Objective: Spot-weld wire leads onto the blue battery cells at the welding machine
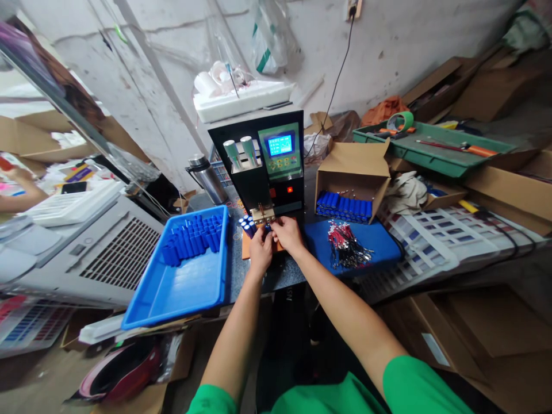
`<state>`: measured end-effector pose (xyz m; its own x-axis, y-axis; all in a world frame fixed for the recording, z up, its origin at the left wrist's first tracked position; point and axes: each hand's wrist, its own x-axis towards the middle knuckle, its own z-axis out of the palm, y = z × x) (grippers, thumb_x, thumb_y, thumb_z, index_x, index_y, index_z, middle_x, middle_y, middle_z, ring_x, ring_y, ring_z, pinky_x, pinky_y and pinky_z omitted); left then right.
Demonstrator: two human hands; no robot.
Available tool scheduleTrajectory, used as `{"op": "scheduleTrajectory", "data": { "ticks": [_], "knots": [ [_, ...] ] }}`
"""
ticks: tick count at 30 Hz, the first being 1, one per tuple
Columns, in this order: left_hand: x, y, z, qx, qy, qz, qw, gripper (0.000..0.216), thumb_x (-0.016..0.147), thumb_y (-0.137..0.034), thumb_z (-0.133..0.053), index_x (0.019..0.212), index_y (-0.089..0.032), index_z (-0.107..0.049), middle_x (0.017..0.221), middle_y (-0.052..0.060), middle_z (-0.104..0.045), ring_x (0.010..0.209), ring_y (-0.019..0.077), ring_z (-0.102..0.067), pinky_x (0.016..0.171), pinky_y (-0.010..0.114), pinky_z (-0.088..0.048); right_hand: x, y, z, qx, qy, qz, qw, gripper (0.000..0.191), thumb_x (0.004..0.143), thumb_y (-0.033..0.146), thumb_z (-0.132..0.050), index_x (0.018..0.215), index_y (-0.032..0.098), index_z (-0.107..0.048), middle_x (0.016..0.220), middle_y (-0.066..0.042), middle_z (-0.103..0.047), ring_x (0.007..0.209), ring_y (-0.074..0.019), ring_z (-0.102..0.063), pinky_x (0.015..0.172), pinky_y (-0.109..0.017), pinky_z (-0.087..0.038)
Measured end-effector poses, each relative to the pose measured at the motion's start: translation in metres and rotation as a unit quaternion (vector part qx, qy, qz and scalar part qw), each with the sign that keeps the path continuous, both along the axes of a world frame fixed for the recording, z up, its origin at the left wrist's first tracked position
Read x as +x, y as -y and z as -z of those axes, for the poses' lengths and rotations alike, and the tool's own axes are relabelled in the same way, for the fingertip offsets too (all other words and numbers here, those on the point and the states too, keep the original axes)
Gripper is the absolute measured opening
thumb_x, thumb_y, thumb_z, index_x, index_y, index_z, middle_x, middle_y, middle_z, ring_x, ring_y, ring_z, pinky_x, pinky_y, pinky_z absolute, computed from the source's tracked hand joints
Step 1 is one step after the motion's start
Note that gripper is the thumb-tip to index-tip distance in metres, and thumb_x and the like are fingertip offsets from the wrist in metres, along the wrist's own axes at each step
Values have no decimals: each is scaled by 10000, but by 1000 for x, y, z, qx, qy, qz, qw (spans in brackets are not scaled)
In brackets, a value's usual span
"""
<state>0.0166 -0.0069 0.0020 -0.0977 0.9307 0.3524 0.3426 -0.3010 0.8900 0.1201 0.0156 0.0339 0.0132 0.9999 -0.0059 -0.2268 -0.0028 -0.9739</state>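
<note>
A black spot-welding machine [276, 167] with a lit blue screen stands at the middle of the bench. Both hands meet under its electrodes. My left hand [260, 248] is closed around a blue battery cell held up to the tips. My right hand [287, 234] is also closed, pinching the same small piece from the right; what lies between its fingers is hidden. A few upright blue cells [247, 225] stand just left of the electrodes, over an orange pad [246, 246].
A blue tray [181, 282] of several blue cells sits at the left. A cardboard box [351, 178] of more cells and a blue mat with red-and-black wires [347, 244] lie to the right. A steel flask [209, 178], a green tray [431, 152] and cartons surround the bench.
</note>
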Motion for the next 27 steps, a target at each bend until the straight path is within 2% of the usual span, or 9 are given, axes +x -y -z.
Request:
{"op": "scheduleTrajectory", "data": {
  "ticks": [12, 27],
  "knots": [
    [0, 1, -1, 1, 8, 4, 1000, 301, 885, -270, -531, 1138, -148, -637, 1006, 76, -709, 925, 197, -656, 886, 330, -507, 0, 1, 0, 3, 21, 13, 1000, 183, 768, 295, -664, 674, 171, -568, 466, 50, -547, 387, -90, -494, 367, -175, -377],
    [-1, 2, 1, -6, -7, -13, 1000, 349, 882, -264, -535, 1203, -156, -618, 1078, 93, -706, 972, 217, -657, 900, 352, -505, -1, 1, 1, 4, 19, 7, 1000, 184, 767, 287, -643, 661, 187, -532, 470, 58, -542, 381, -89, -495, 371, -176, -382]
  ]
}}
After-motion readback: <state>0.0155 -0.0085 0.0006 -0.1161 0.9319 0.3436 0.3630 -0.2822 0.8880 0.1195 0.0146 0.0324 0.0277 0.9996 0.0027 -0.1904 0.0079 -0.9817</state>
